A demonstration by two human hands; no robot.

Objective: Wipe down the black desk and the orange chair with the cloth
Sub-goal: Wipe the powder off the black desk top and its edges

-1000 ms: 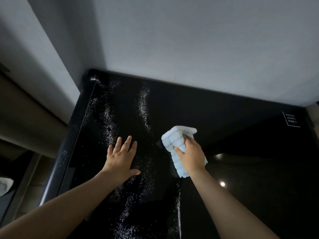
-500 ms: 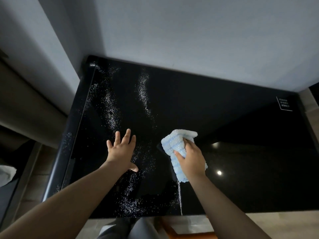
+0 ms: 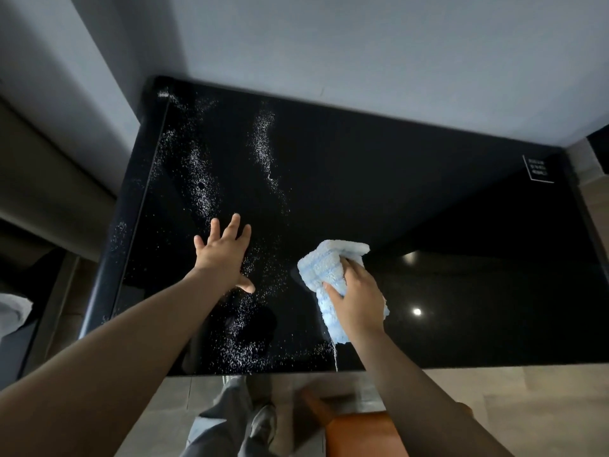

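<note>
Desk [image 3: 412, 192], perhaps crumb-speckled, against grey wall [image 3: 362, 54]

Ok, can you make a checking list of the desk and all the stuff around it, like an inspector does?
Surface: black desk, glossy; white specks scattered over its left half, the right half looks clean.
Job's things: light blue cloth, bunched, at the desk's middle; orange chair by the near edge, only partly in view.
Clutter: label with white print at the far right corner.
Hands: left hand open, fingers spread among the specks; right hand grips the cloth.
Cables: nothing seen.
Surroundings: grey wall behind the desk; floor below.
</note>
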